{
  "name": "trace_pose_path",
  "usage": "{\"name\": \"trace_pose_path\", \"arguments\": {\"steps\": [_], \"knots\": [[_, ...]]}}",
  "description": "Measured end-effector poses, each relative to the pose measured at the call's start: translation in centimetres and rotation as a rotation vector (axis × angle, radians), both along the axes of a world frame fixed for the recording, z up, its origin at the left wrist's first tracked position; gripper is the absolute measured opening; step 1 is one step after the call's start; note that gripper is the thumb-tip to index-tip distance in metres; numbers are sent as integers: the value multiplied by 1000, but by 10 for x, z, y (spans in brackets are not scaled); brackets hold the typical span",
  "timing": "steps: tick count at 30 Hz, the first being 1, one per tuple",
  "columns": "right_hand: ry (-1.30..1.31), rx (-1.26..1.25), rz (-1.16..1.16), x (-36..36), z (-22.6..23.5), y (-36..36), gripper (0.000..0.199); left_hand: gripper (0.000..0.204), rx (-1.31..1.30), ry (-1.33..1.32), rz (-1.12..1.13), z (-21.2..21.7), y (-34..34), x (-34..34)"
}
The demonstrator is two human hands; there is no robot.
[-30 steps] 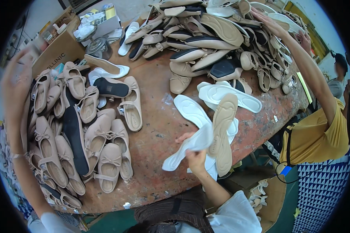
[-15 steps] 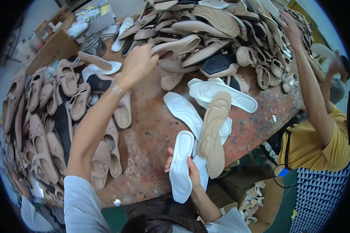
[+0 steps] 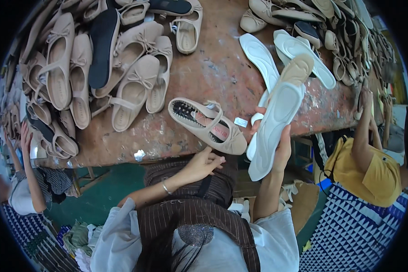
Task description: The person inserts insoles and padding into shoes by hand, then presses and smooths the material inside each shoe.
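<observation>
A beige mary-jane shoe (image 3: 190,119) with a bow lies sole-down at the table's near edge. Its inside shows a bare dark lining with white spots, and its toe points right. My left hand (image 3: 201,165) is just below the shoe's side, its fingers loosely bent and apart, with nothing between them. My right hand (image 3: 283,147) grips a white insole (image 3: 276,120), thumb on one side and fingertips on the other, to the right of the toe. A beige insole (image 3: 299,68) shows beyond its far end. More white insoles (image 3: 260,56) lie behind.
Beige shoes (image 3: 133,93) crowd the table's left side, and another heap (image 3: 349,31) fills the far right. A small white tag (image 3: 241,122) lies near the shoe. A person in a yellow shirt (image 3: 367,172) works at the right; another person's hands (image 3: 25,138) are at the left.
My left hand has come back from the far heap to the near edge, where a shoe now lies. The right hand still holds the white insole. The view has tilted down toward me.
</observation>
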State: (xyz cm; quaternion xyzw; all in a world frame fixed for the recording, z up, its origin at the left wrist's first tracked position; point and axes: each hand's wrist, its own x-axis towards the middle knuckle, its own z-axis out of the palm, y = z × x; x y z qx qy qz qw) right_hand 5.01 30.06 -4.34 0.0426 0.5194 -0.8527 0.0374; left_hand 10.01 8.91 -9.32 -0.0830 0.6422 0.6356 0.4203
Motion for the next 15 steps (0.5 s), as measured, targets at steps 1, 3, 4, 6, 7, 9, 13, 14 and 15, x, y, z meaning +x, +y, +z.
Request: {"name": "trace_pose_path", "arguments": {"steps": [1,3,4,6,7,9,13,14,15], "knots": [[23,139,50,8,3,4,68,35,-137,198,-188,1,-9,-1],[193,757,-26,23,6,5,49,15,-491,740,-209,10,-37,-1],[323,1129,4,30,6,4,43,16,-588,858,-8,13,-48,-4],[428,1548,63,42,2,-1,42,34,-828,941,163,12,-71,-24],[457,1588,82,47,-2,-6,40,43,-932,1054,211,7,-78,-36],[506,1657,117,53,-14,-16,35,45,-1002,979,155,-5,-88,-53],[565,1525,77,47,-40,-40,28,44,-628,826,270,-25,-95,-49],[585,1503,82,43,-45,-45,28,44,-603,779,299,-27,-98,-40],[626,1447,113,39,-50,-52,27,44,-597,724,343,-28,-100,-31]]}}
